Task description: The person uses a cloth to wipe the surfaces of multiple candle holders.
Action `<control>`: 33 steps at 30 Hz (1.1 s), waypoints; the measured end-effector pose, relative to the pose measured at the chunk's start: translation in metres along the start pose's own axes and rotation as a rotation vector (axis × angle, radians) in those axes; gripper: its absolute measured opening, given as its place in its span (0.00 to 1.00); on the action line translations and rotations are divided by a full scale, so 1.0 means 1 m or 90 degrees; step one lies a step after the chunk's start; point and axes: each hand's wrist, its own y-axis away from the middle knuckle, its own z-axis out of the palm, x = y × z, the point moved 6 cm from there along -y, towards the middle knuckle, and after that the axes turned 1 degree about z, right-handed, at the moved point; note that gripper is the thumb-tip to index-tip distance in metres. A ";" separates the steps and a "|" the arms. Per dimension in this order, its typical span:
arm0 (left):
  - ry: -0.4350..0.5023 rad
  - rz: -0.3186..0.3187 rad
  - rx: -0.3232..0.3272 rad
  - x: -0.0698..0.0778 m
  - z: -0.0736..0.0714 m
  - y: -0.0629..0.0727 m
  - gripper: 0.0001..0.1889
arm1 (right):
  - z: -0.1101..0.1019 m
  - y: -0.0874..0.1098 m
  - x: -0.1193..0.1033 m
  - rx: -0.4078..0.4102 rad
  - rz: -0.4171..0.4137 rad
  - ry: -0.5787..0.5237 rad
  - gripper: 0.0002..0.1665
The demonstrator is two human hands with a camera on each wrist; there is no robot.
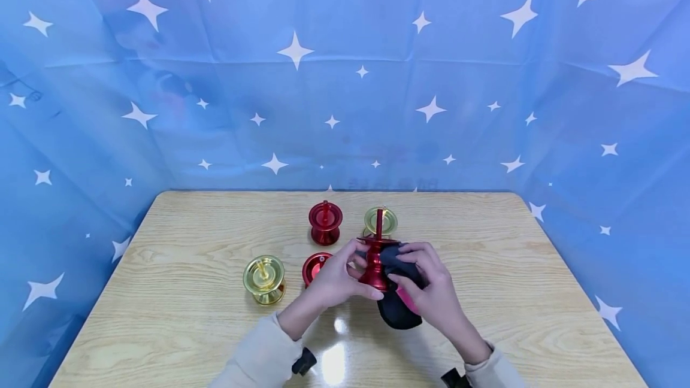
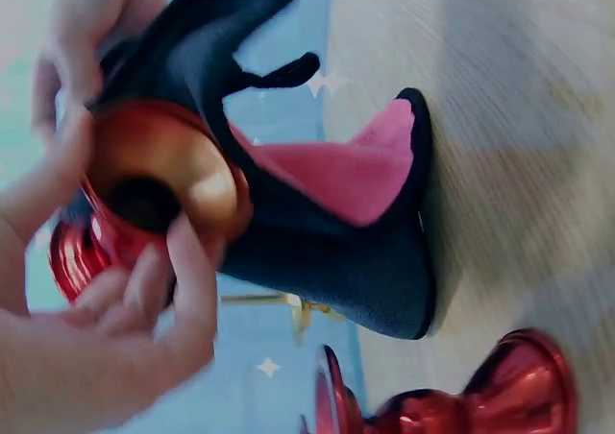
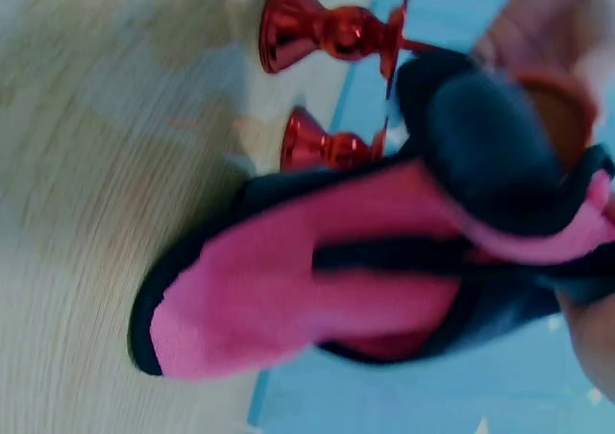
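Note:
My left hand grips a red metal candlestick by its body, raised above the table with its thin stem pointing up. In the left wrist view its hollow base faces the camera, fingers curled at the rim. My right hand pinches a black cloth piece with a pink lining and presses it against the candlestick's right side. A thin black strap crosses the pink lining in the right wrist view. Folds of the cloth hide part of the candlestick and some right fingertips.
Another red candlestick stands at the back, and one more is partly behind my left hand. A gold candlestick stands to the left; a second gold one is behind the held one. All are on the wooden table.

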 end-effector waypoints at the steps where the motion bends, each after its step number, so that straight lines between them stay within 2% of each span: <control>1: 0.045 -0.007 -0.024 -0.001 0.000 0.000 0.33 | -0.001 0.000 0.002 -0.007 0.014 -0.040 0.20; 5: 0.207 -0.023 -0.121 -0.002 0.000 0.002 0.33 | -0.008 0.000 0.011 -0.020 0.055 -0.169 0.17; 6: 0.225 -0.023 -0.137 -0.001 0.001 0.003 0.34 | -0.010 0.001 0.012 -0.019 0.057 -0.186 0.17; 8: 0.230 -0.030 -0.142 -0.001 0.002 0.003 0.36 | -0.011 0.001 0.014 -0.016 0.062 -0.195 0.16; 9: 0.220 -0.032 -0.135 -0.001 0.003 0.003 0.37 | -0.011 0.002 0.015 -0.011 0.060 -0.198 0.16; 12: 0.118 -0.033 -0.081 -0.001 0.005 0.002 0.39 | -0.009 0.003 0.016 0.015 0.056 -0.162 0.18; 16: -0.049 -0.014 -0.014 0.000 0.009 0.000 0.41 | -0.006 0.002 0.007 0.046 0.007 0.002 0.20; 18: -0.074 -0.017 -0.005 -0.001 0.010 -0.001 0.42 | -0.003 0.002 0.000 0.050 -0.028 0.081 0.22; 19: -0.060 -0.024 -0.010 -0.002 0.010 -0.001 0.42 | -0.002 0.001 -0.002 0.048 -0.044 0.105 0.22; 21: 0.014 -0.041 -0.029 -0.005 0.011 -0.001 0.41 | -0.002 0.000 -0.006 0.035 -0.054 0.090 0.23; 24: 0.172 -0.058 -0.073 -0.009 0.011 0.001 0.38 | -0.006 0.000 0.001 0.003 -0.021 -0.046 0.21; 26: 0.276 -0.052 -0.107 -0.008 0.011 0.003 0.36 | -0.010 0.001 0.008 -0.012 0.018 -0.135 0.20; 27: 0.309 -0.048 -0.119 -0.008 0.010 0.004 0.35 | -0.011 0.002 0.012 -0.017 0.036 -0.166 0.19; 29: 0.359 -0.039 -0.147 -0.006 0.010 0.005 0.34 | -0.013 0.005 0.019 -0.019 0.063 -0.203 0.17; 31: 0.368 -0.038 -0.159 -0.005 0.010 0.006 0.33 | -0.014 0.007 0.022 -0.012 0.075 -0.213 0.16; 33: 0.322 -0.040 -0.145 -0.006 0.009 0.006 0.34 | -0.012 0.007 0.022 -0.007 0.077 -0.213 0.16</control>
